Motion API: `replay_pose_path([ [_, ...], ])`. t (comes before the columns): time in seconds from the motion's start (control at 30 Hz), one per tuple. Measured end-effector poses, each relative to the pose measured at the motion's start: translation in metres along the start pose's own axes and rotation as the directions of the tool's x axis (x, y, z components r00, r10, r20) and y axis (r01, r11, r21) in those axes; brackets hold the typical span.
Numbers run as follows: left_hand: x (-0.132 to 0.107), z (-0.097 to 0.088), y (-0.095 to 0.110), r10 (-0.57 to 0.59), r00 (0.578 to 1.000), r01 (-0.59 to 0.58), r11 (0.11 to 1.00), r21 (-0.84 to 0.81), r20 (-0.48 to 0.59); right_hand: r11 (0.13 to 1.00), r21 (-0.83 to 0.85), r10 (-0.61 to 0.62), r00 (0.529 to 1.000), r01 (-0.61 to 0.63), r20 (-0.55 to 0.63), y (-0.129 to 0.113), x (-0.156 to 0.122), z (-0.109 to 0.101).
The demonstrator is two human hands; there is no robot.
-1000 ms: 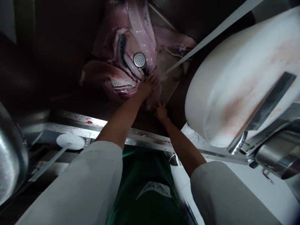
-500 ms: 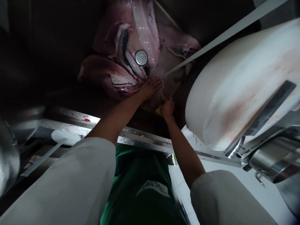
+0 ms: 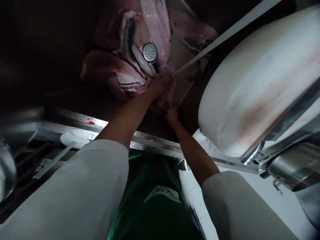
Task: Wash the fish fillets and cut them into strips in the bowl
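Observation:
Large pieces of raw fish (image 3: 156, 23), pink with silvery skin in places, lie in a dark sink (image 3: 65, 90). My left hand (image 3: 162, 81) rests on a pale piece of fish (image 3: 167, 96), its fingers stretched over the flesh. A narrow white stream, which looks like water (image 3: 212, 45), comes down from the upper right to those fingers. Just nearer to me, my right hand (image 3: 171, 113) is closed at the lower end of that piece. What it grips is hidden by the fingers. A round perforated metal cap (image 3: 150, 52) stands among the fish, beyond my left hand.
The sink's metal rim (image 3: 160, 145) runs across in front of my green apron (image 3: 152, 173). At right stands a thick white round block (image 3: 232, 96), stained reddish, with a dark metal bar (image 3: 290, 113) across it. A steel pot (image 3: 287, 170) is farther right. A white-headed utensil (image 3: 75, 140) lies at left.
My right hand has moved left and slightly up, closer to the left hand. The yellow thing that showed at it is now out of sight. The view has shifted slightly.

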State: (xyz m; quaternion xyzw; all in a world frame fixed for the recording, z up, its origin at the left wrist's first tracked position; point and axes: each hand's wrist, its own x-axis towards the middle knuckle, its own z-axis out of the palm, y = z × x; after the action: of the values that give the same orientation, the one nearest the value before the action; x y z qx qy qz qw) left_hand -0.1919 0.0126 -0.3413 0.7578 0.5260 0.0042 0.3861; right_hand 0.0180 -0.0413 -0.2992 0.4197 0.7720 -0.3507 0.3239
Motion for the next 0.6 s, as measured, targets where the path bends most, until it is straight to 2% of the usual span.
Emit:
replay_pose_path([
  [0.07,0.001,-0.002,0.000,-0.022,1.000,0.022,0.999,0.023,-0.010,0.999,-0.004,0.041,0.998,-0.041,0.045,-0.003,0.001,0.004],
  [0.17,0.005,-0.004,-0.002,-0.065,0.994,0.067,0.998,0.022,-0.089,0.991,-0.021,0.135,0.983,-0.133,0.127,-0.004,0.003,0.004],
  [0.27,0.008,-0.003,-0.005,-0.078,0.986,0.077,0.997,-0.010,-0.149,0.975,-0.048,0.224,0.952,-0.219,0.210,-0.001,0.002,-0.008],
  [0.3,0.009,-0.002,-0.005,-0.087,0.983,0.084,0.996,-0.030,-0.163,0.967,-0.056,0.254,0.945,-0.248,0.205,0.000,0.002,-0.015],
  [0.33,0.009,0.000,-0.005,-0.101,0.979,0.093,0.994,-0.051,-0.175,0.961,-0.051,0.278,0.949,-0.273,0.151,0.001,0.002,-0.021],
  [0.4,0.009,0.002,-0.005,-0.115,0.973,0.100,0.991,-0.084,-0.200,0.953,0.005,0.304,0.951,-0.304,-0.062,0.000,0.007,-0.031],
  [0.47,0.009,0.002,-0.004,-0.116,0.974,0.102,0.991,-0.083,-0.196,0.961,0.073,0.278,0.923,-0.268,-0.266,-0.004,0.015,-0.032],
  [0.53,0.008,0.002,-0.004,-0.110,0.981,0.102,0.993,-0.055,-0.162,0.973,0.087,0.229,0.924,-0.212,-0.306,-0.009,0.024,-0.024],
  [0.6,0.008,0.002,-0.005,-0.109,0.985,0.107,0.994,-0.027,-0.133,0.980,0.061,0.199,0.948,-0.190,-0.248,-0.011,0.027,-0.011],
])
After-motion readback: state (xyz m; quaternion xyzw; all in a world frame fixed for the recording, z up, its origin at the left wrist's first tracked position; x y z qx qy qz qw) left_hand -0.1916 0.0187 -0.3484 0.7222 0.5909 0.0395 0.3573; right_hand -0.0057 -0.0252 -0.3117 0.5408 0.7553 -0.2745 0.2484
